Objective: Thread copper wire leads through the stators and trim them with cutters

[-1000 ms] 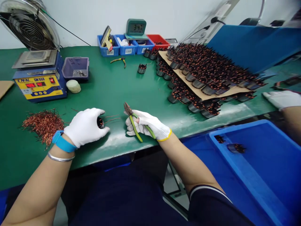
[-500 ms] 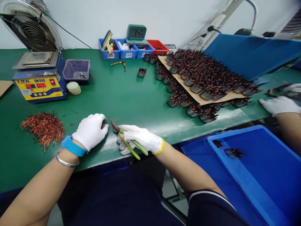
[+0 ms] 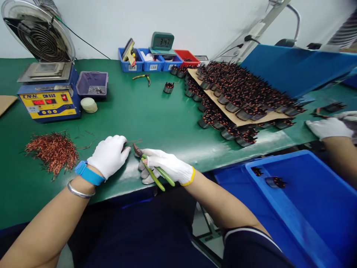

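My left hand (image 3: 107,156), in a white glove, is closed round a small dark part that looks like a wound stator, mostly hidden by the fingers. Thin wires (image 3: 135,141) stick out of it to the right. In my right hand (image 3: 167,165), also gloved, are green-handled cutting pliers (image 3: 153,173), their jaws pointing up and left close to the wires. Whether the jaws touch a wire I cannot tell. Left of my left hand lies a heap of copper wire offcuts (image 3: 52,154) on the green table (image 3: 134,111).
Stacked stators (image 3: 237,89) fill the back right, with a single stator (image 3: 168,88) beside them. A solder pot (image 3: 50,102), a purple bin (image 3: 92,83) and small pliers (image 3: 142,77) stand or lie behind. A blue tray (image 3: 315,201) and a co-worker's gloved hand (image 3: 330,128) are at right.
My hands and the pliers hold nearly the same pose; the view has shifted slightly. At the right, the co-worker's hands have moved a little, and a dark part now shows more clearly beyond them.
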`<state>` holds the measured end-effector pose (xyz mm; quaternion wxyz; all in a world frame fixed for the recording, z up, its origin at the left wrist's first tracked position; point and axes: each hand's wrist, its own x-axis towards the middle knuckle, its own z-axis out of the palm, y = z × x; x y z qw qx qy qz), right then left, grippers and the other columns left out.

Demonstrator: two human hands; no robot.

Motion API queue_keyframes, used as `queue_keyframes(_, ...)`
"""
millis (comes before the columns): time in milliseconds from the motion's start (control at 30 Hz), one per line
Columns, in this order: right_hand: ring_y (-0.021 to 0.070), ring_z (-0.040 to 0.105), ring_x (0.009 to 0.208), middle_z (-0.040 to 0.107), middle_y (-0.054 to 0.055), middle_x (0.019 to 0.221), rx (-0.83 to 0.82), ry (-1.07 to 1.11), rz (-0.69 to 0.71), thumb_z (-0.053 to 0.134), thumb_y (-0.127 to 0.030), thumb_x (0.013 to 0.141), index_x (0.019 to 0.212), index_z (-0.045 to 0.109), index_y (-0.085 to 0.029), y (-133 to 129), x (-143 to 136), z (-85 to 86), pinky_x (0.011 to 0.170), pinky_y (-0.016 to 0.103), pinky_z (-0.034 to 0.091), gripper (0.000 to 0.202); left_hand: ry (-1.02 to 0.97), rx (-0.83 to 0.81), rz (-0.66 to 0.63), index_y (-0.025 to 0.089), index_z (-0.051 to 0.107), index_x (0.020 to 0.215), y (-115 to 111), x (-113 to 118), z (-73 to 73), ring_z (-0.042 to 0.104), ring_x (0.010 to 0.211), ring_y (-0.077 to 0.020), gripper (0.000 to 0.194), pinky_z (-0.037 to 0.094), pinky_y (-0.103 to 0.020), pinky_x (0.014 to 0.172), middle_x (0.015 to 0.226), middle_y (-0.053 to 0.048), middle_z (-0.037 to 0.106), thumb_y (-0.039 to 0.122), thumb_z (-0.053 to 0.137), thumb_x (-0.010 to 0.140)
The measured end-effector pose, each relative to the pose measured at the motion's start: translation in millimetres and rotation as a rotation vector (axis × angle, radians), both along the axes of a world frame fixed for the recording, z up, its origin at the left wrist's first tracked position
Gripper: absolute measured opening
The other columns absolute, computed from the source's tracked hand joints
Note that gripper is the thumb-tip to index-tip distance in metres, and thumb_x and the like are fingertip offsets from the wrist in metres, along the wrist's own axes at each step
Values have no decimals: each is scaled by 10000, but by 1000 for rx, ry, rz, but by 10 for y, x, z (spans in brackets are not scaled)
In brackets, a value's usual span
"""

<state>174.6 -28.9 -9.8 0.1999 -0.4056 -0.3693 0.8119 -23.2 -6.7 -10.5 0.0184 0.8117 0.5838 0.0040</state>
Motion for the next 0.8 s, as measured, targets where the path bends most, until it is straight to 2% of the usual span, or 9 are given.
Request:
queue_keyframes(133, 132, 634, 652, 595, 10, 818, 5, -12, 1, 674, -307, 702, 1095, 511, -188, -6, 7, -1, 635, 319, 585, 442, 7, -11, 13, 189, 573, 951, 3, 4, 15, 620, 852, -284, 286, 454, -371, 655, 901, -101, 652, 389, 373, 909)
queue_keyframes(333, 129, 623, 632, 577, -6, 762, 27, -9, -17, 663, -295, 688, 1055, 527, -188, 61, -46, -7, 622, 316, 582, 406, -2, -5, 7, 190, 572, 941, 5, 3, -1, 618, 847, -292, 277, 460, -385, 655, 899, -103, 648, 384, 378, 903)
queue_keyframes(633, 128, 626, 596, 580, -17, 709, 64, -129, 9, 576, -171, 665, 1143, 511, -203, 118, -109, 15, 622, 321, 591, 483, 4, -15, 13, 190, 571, 944, 9, 7, 9, 619, 852, -297, 279, 467, -392, 662, 897, -110, 645, 386, 379, 898)
queue_keyframes(800, 120, 621, 600, 574, -12, 726, 104, -146, 24, 554, -147, 679, 1042, 518, -194, 136, -125, 15, 604, 306, 594, 368, 6, -23, 24, 193, 573, 950, 7, 7, 11, 620, 870, -298, 283, 470, -391, 674, 910, -106, 647, 393, 380, 896)
